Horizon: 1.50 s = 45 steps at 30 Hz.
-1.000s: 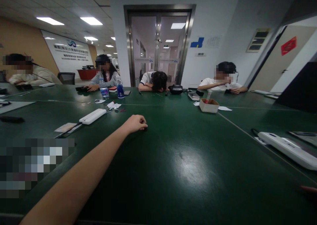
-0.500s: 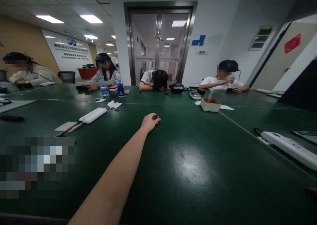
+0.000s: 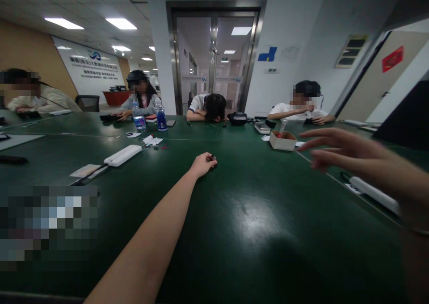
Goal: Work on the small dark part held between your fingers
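My left hand [image 3: 203, 164] rests on the green table [image 3: 214, 219], its arm stretched far forward. The fingers are closed around a small dark and silvery object [image 3: 213, 158]; most of it is hidden, so its kind cannot be made out. At the right, my right hand [image 3: 348, 150] hangs over the table, slightly blurred, with the fingers stretched out and apart and nothing in them. Nearest to its fingertips stands a small cardboard box [image 3: 283, 143] holding a clear tube-like thing with a red part [image 3: 282, 129].
A white power strip [image 3: 123, 155] lies at the left, another [image 3: 373, 194] beneath my right hand. Two bottles [image 3: 161, 120] and paper scraps [image 3: 152, 140] are farther back. Several people sit along the far side, one with head down [image 3: 214, 107]. A pixelated patch covers the lower left.
My right hand has come into view from the right edge, reaching over the table with its fingers spread. My left hand stays in place, closed on the small object. The view has shifted slightly.
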{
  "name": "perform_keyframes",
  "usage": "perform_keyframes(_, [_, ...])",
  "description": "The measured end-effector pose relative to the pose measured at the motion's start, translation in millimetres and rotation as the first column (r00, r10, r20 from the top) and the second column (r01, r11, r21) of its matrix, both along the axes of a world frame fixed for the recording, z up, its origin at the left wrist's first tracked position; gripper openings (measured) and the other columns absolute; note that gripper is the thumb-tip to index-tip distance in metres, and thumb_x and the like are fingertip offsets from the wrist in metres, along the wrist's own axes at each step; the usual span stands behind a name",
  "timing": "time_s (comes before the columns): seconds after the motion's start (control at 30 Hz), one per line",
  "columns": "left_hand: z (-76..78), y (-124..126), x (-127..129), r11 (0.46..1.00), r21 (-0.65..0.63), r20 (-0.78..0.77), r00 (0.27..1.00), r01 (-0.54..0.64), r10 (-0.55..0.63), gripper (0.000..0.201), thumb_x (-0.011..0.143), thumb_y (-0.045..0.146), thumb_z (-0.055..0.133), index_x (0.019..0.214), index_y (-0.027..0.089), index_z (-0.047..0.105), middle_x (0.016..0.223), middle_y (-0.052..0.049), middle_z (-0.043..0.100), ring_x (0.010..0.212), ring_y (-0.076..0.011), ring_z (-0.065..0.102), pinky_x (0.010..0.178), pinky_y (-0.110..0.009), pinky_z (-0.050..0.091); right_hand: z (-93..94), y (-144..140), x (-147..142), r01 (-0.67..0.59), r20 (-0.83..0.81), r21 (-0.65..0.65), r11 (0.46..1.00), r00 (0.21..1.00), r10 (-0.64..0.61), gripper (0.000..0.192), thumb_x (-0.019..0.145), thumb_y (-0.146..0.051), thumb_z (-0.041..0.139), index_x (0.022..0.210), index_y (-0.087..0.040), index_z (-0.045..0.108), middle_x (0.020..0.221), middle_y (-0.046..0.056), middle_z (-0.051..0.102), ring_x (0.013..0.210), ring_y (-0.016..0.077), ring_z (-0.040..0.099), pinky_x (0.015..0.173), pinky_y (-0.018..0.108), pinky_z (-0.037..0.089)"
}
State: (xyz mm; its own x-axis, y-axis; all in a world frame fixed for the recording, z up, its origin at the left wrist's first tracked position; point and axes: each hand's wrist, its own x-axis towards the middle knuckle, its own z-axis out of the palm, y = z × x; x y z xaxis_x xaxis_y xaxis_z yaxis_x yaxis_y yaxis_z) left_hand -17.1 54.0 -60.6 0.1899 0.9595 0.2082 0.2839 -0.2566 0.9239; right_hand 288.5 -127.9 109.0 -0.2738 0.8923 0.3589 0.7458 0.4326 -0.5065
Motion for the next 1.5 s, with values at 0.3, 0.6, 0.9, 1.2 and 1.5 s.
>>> perform_keyframes(0.3, [-0.1,8.4,-14.0,0.994,-0.111,0.458,0.887,0.001,0.05,0.023,0.072,0.023,0.068,0.091,0.011,0.065,0.071,-0.002,0.064,0.061,-0.0081,0.056,0.066,-0.023,0.046,-112.3,153.2,-160.0,-0.197,-0.349,-0.633,0.749,0.936,-0.049,0.03,0.09,-0.027,0.057,0.115,-0.014,0.049,0.081,0.007,0.064,0.054,0.0129,0.062,0.049,0.023,0.054])
perform_keyframes(0.6, [3.3,0.9,-15.9,0.974,-0.208,0.538,0.842,0.094,0.034,0.017,0.075,0.022,0.066,0.089,0.011,0.067,0.086,-0.007,0.067,0.071,-0.0091,0.061,0.075,-0.024,0.049,-160.1,179.1,-163.3,-0.575,-0.872,-0.414,0.705,0.472,-0.127,0.011,0.088,-0.002,0.052,0.095,-0.01,0.056,0.073,0.007,0.066,0.061,0.0117,0.065,0.06,0.02,0.056])
perform_keyframes(0.9, [3.2,0.5,-14.9,0.981,-0.191,0.532,0.842,0.022,0.085,0.025,0.071,0.021,0.069,0.094,0.015,0.061,0.086,-0.005,0.066,0.072,-0.0114,0.065,0.071,-0.026,0.051,-158.7,175.1,-159.0,-0.516,-0.892,-0.398,0.759,0.412,-0.188,0.022,0.088,0.002,0.044,0.103,-0.009,0.054,0.069,0.008,0.066,0.057,0.0129,0.065,0.056,0.022,0.056])
perform_keyframes(1.2, [-3.6,3.8,-20.5,0.997,-0.071,0.404,0.913,-0.027,0.054,0.032,0.064,0.023,0.074,0.092,0.012,0.064,0.086,-0.007,0.068,0.082,-0.0148,0.064,0.081,-0.03,0.049,-161.7,176.3,-160.9,-0.507,-0.885,-0.397,0.765,0.433,-0.172,0.014,0.086,-0.002,0.054,0.099,-0.008,0.055,0.071,0.009,0.066,0.055,0.0121,0.064,0.054,0.021,0.055])
perform_keyframes(1.5, [-4.4,5.5,-21.3,0.999,-0.025,0.345,0.937,-0.048,0.054,0.025,0.07,0.022,0.069,0.093,0.013,0.065,0.091,-0.01,0.069,0.083,-0.0161,0.065,0.081,-0.033,0.05,-158.5,174.3,-161.2,-0.469,-0.888,-0.4,0.787,0.41,-0.208,0.013,0.089,-0.008,0.055,0.1,-0.012,0.049,0.074,0.009,0.066,0.054,0.0129,0.065,0.055,0.022,0.056])
